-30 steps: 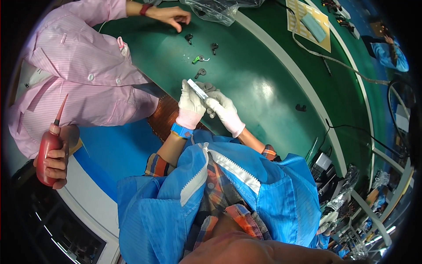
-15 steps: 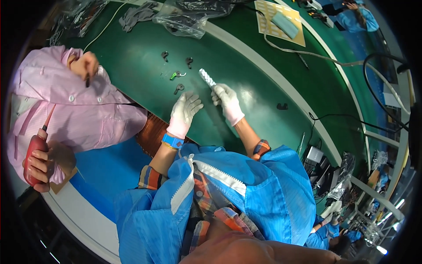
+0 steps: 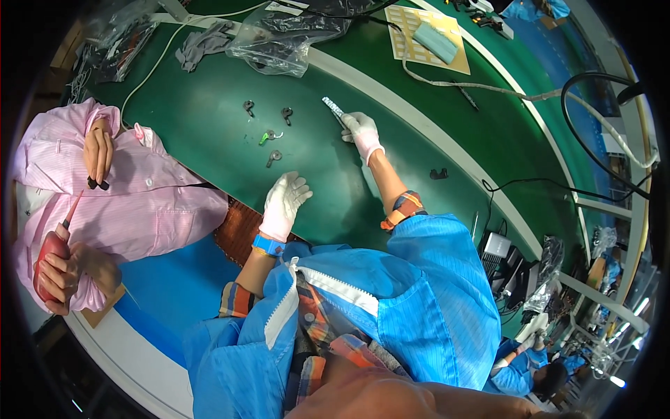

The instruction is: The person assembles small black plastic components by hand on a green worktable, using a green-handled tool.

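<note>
My right hand (image 3: pixel 361 131), in a white glove, is closed on one end of a narrow whitish, speckled strip (image 3: pixel 331 106). The strip points away to the far left, above the green tabletop. Nearer and to the left, my left hand (image 3: pixel 285 201), gloved too, is open and holds nothing. Beyond it lie several small dark hooked parts, among them a nearer one (image 3: pixel 273 158) and a farther one (image 3: pixel 287 114). Beside these is a bright green piece (image 3: pixel 269 136) with a white curved bit. Another dark part (image 3: pixel 438 174) lies right of my right hand.
At left a co-worker in pink holds a red-handled pointed tool (image 3: pixel 52 269) and a small black piece (image 3: pixel 98 184). A clear plastic bag (image 3: pixel 276 45), grey cloth (image 3: pixel 202 46) and yellowish sheet (image 3: pixel 447 59) lie at the back. Cables cross the right side.
My right hand has reached farther out with the strip, which now looks thinner and more edge-on. My left hand stays open. The co-worker has brought the black piece down near the red tool's tip.
</note>
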A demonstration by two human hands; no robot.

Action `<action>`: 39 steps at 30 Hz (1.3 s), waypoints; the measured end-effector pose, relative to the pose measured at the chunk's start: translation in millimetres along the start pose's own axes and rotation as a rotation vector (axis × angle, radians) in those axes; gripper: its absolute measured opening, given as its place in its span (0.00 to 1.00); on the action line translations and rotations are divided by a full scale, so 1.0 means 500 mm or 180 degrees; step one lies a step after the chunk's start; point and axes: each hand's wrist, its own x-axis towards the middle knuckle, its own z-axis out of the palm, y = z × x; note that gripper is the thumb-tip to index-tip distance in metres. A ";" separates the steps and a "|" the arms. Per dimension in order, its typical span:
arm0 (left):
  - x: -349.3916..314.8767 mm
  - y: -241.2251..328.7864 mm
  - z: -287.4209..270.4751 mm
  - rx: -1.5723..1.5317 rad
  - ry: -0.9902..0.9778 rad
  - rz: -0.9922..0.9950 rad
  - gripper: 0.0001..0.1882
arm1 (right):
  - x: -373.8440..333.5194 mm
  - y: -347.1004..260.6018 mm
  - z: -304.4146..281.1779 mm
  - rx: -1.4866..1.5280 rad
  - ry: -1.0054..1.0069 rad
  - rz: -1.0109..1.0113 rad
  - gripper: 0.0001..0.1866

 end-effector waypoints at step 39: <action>-0.075 0.034 0.059 0.1554 0.0496 0.1929 0.11 | -0.379 -0.017 0.175 -0.0905 -0.1356 -0.1812 0.19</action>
